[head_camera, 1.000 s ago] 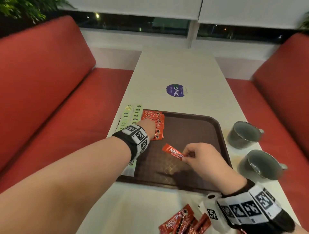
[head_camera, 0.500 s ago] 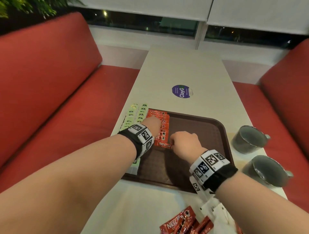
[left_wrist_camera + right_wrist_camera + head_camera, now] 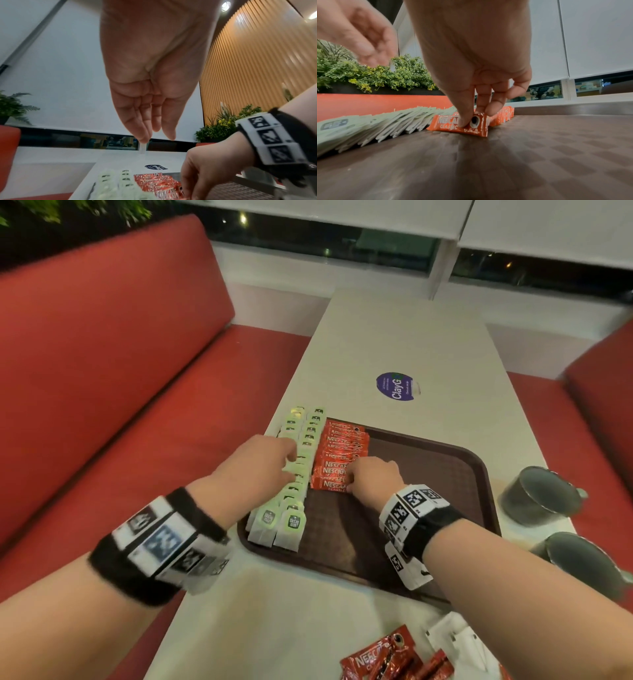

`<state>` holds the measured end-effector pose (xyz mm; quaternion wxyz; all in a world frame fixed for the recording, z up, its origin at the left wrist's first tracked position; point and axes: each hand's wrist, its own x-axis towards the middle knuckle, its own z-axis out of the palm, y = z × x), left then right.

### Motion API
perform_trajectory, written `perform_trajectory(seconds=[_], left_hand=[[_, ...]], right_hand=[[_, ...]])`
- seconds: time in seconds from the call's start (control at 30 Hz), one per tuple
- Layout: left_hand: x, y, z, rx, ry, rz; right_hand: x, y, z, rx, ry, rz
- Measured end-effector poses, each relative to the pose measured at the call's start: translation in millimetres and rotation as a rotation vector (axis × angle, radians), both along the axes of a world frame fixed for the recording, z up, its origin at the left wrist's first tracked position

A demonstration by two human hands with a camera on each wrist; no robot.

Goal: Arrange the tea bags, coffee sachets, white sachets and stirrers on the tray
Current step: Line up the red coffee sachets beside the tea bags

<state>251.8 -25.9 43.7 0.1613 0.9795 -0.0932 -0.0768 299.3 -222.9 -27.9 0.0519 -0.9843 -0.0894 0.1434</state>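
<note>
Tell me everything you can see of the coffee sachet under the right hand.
The coffee sachet is a red-orange glossy foil stick printed NESCAFE CLASSIC in white, with a coffee-cup picture. It lies flat on the brown tray at the near end of the sachet row, beside the tea bags. The right hand pinches it, thumb on its face.

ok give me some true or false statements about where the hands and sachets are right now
1. The right hand pinches a red coffee sachet on the tray. True.
2. The left hand grips a cup. False: it holds nothing, fingers straight over the tea bags.
3. More coffee sachets lie on the table, off the tray. True.
4. The two grey cups stand on the tray. False: they stand on the table beside it.
5. The tea bags lie right of the coffee row. False: left.
</note>
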Motion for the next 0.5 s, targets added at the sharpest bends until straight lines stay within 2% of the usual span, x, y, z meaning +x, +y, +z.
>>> perform_trajectory(seconds=[0.23, 0.5], left_hand=[[-59, 43, -18, -0.025, 0.076, 0.116], [-103, 70, -38, -0.100, 0.108, 0.159]], right_hand=[[8, 12, -2, -0.072, -0.037, 0.004], [8, 17, -2, -0.112, -0.050, -0.006]])
